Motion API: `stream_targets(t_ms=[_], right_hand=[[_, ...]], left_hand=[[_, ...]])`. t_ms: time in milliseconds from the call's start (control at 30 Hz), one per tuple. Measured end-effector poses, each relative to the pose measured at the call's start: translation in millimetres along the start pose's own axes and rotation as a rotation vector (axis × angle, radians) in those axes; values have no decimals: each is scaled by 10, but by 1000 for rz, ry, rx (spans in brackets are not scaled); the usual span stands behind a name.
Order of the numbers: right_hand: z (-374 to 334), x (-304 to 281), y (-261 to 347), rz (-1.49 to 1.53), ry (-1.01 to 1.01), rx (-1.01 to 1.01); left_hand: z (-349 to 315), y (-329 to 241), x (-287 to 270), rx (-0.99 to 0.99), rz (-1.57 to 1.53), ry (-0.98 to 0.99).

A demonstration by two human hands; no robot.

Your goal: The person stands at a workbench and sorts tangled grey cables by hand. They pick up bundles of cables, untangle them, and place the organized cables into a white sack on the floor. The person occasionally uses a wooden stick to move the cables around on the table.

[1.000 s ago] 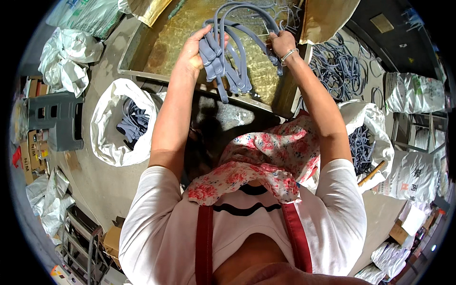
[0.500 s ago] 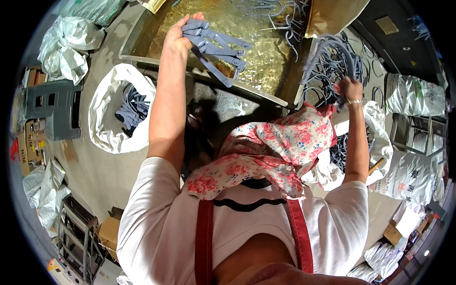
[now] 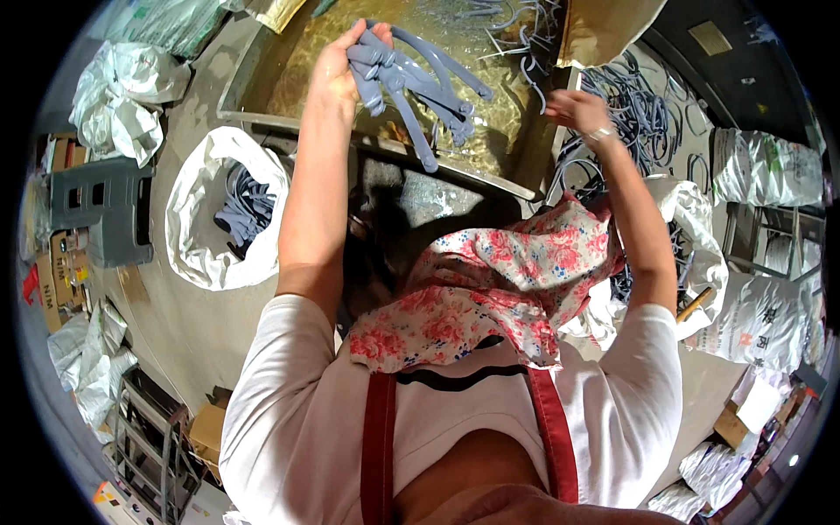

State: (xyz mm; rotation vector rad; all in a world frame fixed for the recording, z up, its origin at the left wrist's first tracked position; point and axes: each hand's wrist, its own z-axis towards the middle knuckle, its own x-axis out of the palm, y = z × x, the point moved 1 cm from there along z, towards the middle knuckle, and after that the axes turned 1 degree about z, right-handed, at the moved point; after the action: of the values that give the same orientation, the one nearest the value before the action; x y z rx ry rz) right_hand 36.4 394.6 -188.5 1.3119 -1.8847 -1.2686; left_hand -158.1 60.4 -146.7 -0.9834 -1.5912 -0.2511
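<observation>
Over the near part of a water-filled metal tank, my left hand is closed round a bundle of grey-blue rubbery strips. Their loose ends fan out to the right and hang down, one of them past the tank's front rim. My right hand, with a band on its wrist, is by the tank's right rim. Its fingers are smeared by motion, and I make out nothing in them. Just right of it lies a heap of similar loose grey strips. More strips lie at the tank's far right.
A white sack of grey pieces stands open on the left, another white sack on the right. Further out are a dark plastic stool, a metal frame and several stuffed bags. A floral apron covers my lap.
My right hand has moved left and up from the heap to the tank's rim; the curved strip that was at it is gone from it. The bundle in my left hand has turned and spread.
</observation>
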Motion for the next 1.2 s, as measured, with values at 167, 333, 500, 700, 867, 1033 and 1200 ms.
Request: stream_targets(t_ms=[167, 333, 500, 700, 867, 1033, 1200], right_hand=[[747, 1058, 53, 404, 349, 24], [753, 1413, 263, -384, 192, -550], [525, 1536, 485, -1071, -145, -840], [604, 1113, 517, -952, -514, -915], [206, 489, 784, -731, -688, -969], [-152, -846, 523, -840, -902, -628], [-229, -1711, 190, -1300, -1010, -129]], left_hand=[[-90, 186, 237, -111, 73, 74], [-126, 306, 227, -159, 195, 146], [-135, 390, 255, -181, 222, 96], [16, 468, 198, -173, 76, 72], [-14, 349, 81, 6, 72, -151], [-39, 88, -69, 48, -49, -117], [-80, 26, -50, 49, -195, 0]])
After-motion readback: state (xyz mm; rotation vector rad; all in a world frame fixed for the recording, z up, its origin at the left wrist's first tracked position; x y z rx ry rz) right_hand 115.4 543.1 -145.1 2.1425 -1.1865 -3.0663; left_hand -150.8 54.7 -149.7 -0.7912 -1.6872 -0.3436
